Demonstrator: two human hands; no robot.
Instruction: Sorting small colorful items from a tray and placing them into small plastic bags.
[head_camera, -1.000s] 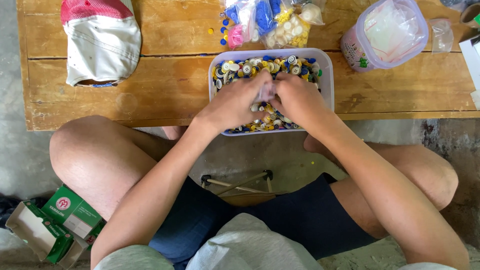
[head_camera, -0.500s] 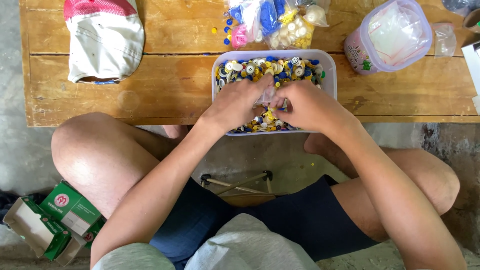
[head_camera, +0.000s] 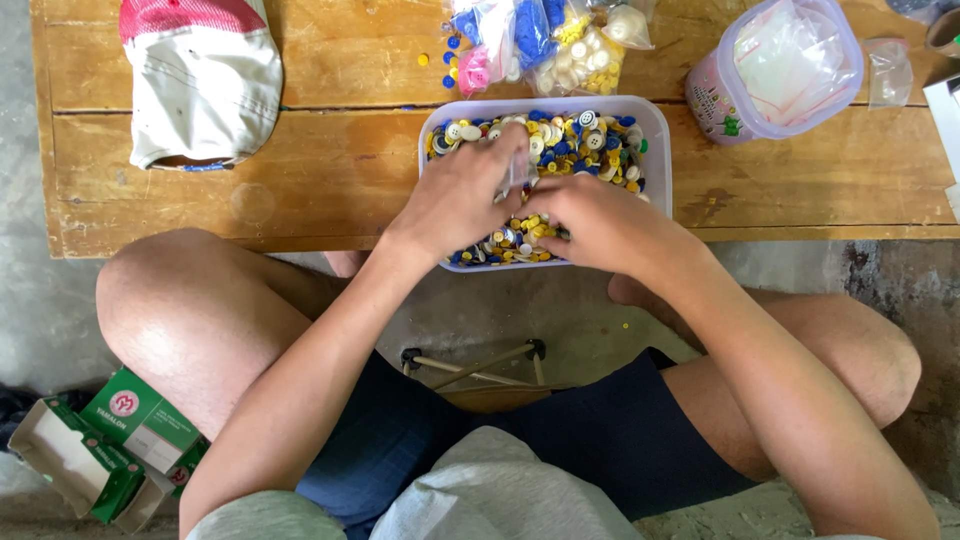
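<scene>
Both hands are down in the buttons. The left hand (head_camera: 462, 195) lies palm-down across the middle of the clear plastic tub (head_camera: 655, 130), fingers curled into the pile; whether they pinch anything I cannot tell, the knuckles hide it. The right hand (head_camera: 595, 222) comes in from the near side, fingers bent toward the left hand's fingertips, and something small and pale shows between the two, perhaps a clear bag, but it is too hidden to call; its hold is likewise not visible.

The buttons (head_camera: 590, 145), yellow, blue and white, fill the tub nearly to the rim. The tub sits on the wooden bench (head_camera: 330, 170), its near edge hanging just past the bench's front edge, above the person's lap.

Beyond the tub lie small clear bags of sorted buttons (head_camera: 560, 50), with a few loose buttons (head_camera: 448, 62) beside them. To the right stands a pink lidded container (head_camera: 780, 70); far left, a red and white cap (head_camera: 200, 80). A green carton (head_camera: 120, 440) lies on the floor.

The risk as I read it: the tub overhangs, and pressure from both hands on its near side could tip it and spill buttons onto the floor. It is also brim-full, so stirring may flick some over the rim.
</scene>
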